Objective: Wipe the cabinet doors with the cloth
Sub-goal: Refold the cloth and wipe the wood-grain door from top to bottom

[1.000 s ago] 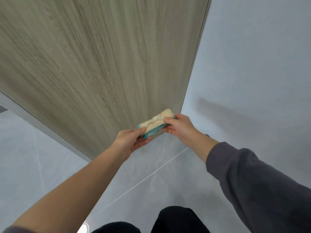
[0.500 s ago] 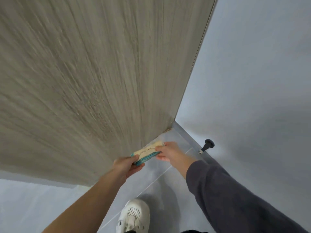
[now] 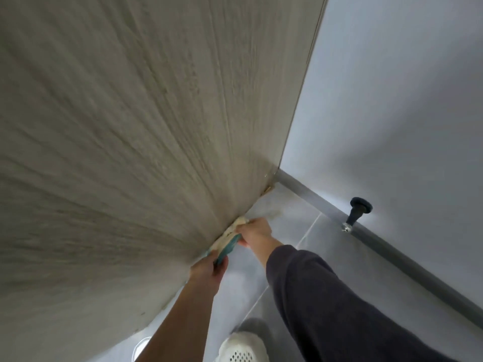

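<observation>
Low on the pale wood-grain cabinet door point(image 3: 130, 152), left grip point(image 3: 209, 267) and right grip point(image 3: 254, 232) clamped a folded cream-and-teal cloth point(image 3: 230, 240), seemingly touching it.

I see the left hand point(image 3: 207, 269) and right hand point(image 3: 257, 231) gripping the folded cloth point(image 3: 228, 237) against the bottom edge of the wood-grain cabinet door point(image 3: 130, 152). A black door stop point(image 3: 356, 211) juts from the baseboard point(image 3: 392, 253) at right, and a white shoe point(image 3: 243, 347) stands on the floor point(image 3: 339, 241).

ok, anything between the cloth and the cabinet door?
Nothing visible. Left hand and right hand both grip the cloth, which sits against the bottom edge of the cabinet door. The door stopper is off to the right by the wall, clear.
</observation>
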The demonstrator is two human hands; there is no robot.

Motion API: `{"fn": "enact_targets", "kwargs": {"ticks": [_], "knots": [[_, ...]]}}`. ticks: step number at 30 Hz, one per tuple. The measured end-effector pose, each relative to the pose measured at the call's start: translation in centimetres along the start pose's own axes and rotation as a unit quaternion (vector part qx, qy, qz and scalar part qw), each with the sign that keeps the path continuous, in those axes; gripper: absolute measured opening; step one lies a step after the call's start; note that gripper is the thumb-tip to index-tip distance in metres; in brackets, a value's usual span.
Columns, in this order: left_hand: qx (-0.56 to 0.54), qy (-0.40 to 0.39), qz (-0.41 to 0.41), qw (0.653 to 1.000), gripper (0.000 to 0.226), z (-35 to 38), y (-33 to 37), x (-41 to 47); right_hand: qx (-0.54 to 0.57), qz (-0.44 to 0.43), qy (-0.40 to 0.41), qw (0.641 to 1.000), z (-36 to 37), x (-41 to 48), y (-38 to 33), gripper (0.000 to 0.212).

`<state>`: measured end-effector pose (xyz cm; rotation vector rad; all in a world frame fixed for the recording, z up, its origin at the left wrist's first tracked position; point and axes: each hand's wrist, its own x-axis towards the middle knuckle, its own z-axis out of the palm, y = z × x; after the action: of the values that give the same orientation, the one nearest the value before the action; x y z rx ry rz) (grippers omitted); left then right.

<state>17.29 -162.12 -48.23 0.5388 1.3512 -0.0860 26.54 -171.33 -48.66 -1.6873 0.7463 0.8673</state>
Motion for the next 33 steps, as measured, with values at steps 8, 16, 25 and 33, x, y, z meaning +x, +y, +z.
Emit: {"fn": "enact_targets", "kwargs": {"ticks": [8, 16, 25, 33], "knots": [[-0.028, 0.017, 0.0, 0.999, 0.037, 0.6, 0.1, 0.0, 0.004, 0.008, 0.045, 0.999, 1.1, 0.8, 0.1, 0.018], [-0.006, -0.054, 0.058, 0.997, 0.014, 0.4, 1.5, -8.2, 0.146, -0.078, -0.063, 0.984, -2.4, -5.5, -2.5, 0.01], [-0.024, -0.108, 0.223, 0.968, 0.012, -0.1, 4.9, -21.6, 0.233, -0.216, -0.173, 0.932, -5.4, -18.1, -7.9, 0.024], [-0.033, -0.153, 0.332, 0.93, 0.039, -0.7, 7.2, -31.2, 0.257, -0.301, -0.27, 0.878, -6.9, -27.6, -11.9, 0.02]]}}
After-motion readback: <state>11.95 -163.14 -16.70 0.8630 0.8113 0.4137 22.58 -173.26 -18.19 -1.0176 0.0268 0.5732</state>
